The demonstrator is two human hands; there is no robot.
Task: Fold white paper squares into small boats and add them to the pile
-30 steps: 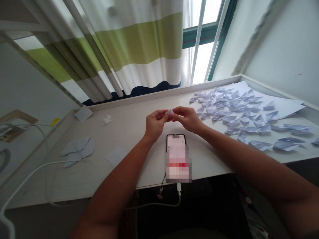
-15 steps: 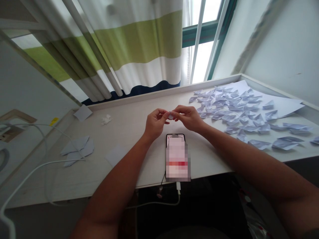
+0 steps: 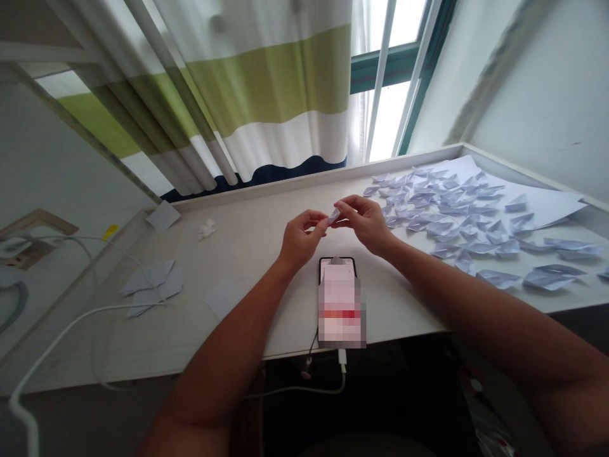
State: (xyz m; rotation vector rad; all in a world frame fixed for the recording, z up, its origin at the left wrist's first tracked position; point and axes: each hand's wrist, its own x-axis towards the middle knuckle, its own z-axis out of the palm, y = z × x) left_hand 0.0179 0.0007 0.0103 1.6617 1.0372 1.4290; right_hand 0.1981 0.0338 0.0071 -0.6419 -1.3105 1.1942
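A small piece of folded white paper (image 3: 333, 216) is held up between my two hands, above the middle of the desk. My left hand (image 3: 302, 236) pinches its left end between thumb and fingers. At the other end, the thumb and fingers of my right hand (image 3: 365, 222) close on its upper tip. Fingers cover part of the paper, so its full shape is hard to make out. Many folded paper boats (image 3: 442, 212) lie spread over the right side of the desk, just beyond my right wrist. Below my hands lies a phone (image 3: 339, 292) with a blurred screen.
Loose paper squares (image 3: 155, 285) lie at the left, with another sheet (image 3: 163, 216) in the back corner. A crumpled white scrap (image 3: 206, 229) rests nearby. White cables (image 3: 71, 330) cross the left side. Large sheets (image 3: 547, 200) lie under the boats. A curtain (image 3: 285, 82) hangs behind.
My right hand has shifted slightly up and its grip has turned. The folded paper now shows as a longer, slanted piece between the fingers. The camera view has moved a little.
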